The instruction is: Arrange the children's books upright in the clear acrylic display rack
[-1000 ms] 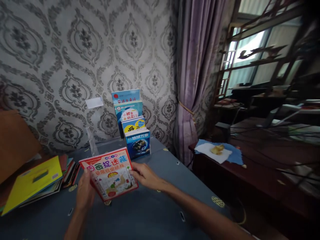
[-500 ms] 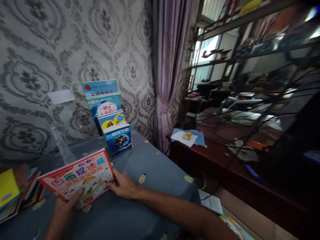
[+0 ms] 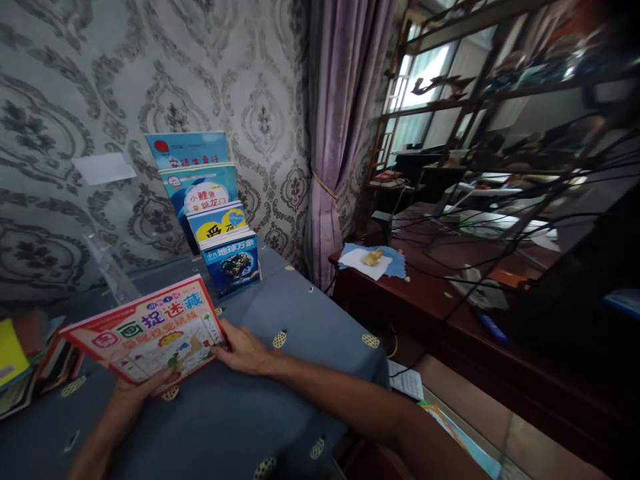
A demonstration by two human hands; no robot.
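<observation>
A red-bordered picture book [image 3: 165, 327] with colourful characters on its cover is held tilted above the table, cover towards me. My left hand [image 3: 143, 389] grips its lower edge, thumb across the cover and the other fingers hidden behind. At the right edge, my right hand [image 3: 243, 348] pinches the book between thumb and fingers. Just beyond it stand several books in stepped rows: a dark blue one with a globe [image 3: 234, 265] in front, a yellow-and-blue one [image 3: 215, 223], a teal one [image 3: 203, 190] and a tall light-blue one [image 3: 190, 148] at the back.
A clear plastic stand [image 3: 113, 270] with a white label [image 3: 104, 168] is behind the held book. More books [image 3: 20, 363] lie at the far left. Right of the blue cloth-covered table [image 3: 310, 340] is a dark red desk [image 3: 425, 280] with cables; papers and books lie below.
The view has shifted a little, so the standing books appear higher and further left. The held book stays in both hands and my left thumb lies lower on its cover.
</observation>
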